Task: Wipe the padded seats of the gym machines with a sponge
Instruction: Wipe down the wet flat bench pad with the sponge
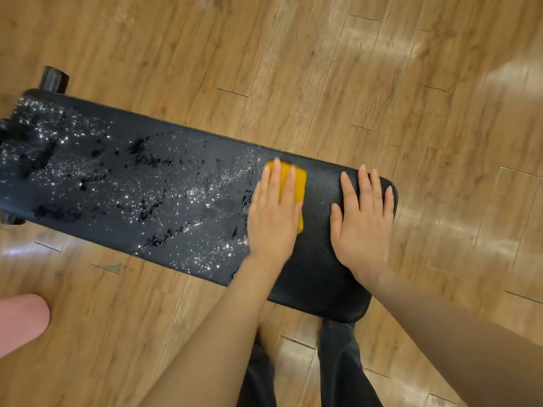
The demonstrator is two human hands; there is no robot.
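A person's left hand [274,212] presses flat on a yellow sponge [292,190] atop a black padded bench [123,177], fingers straight and spread over the sponge rather than curled around it. The sponge lies under the palm and fingers, its far corner and right edge showing past the fingertips. Its long side runs across the bench, from the near edge toward the far one. The right hand [363,214] rests flat and open on the bare pad just beside the sponge, near the bench's rounded right end. The bench stretches lengthwise from left to right, slanting down toward the right. Water droplets [88,160] glisten over the pad left of the sponge; the stretch to its right looks dry. The wooden floor [323,69] lies all around. Dark trouser legs [340,362] stand below the bench end, and a pink object [20,318] sits at the lower left.
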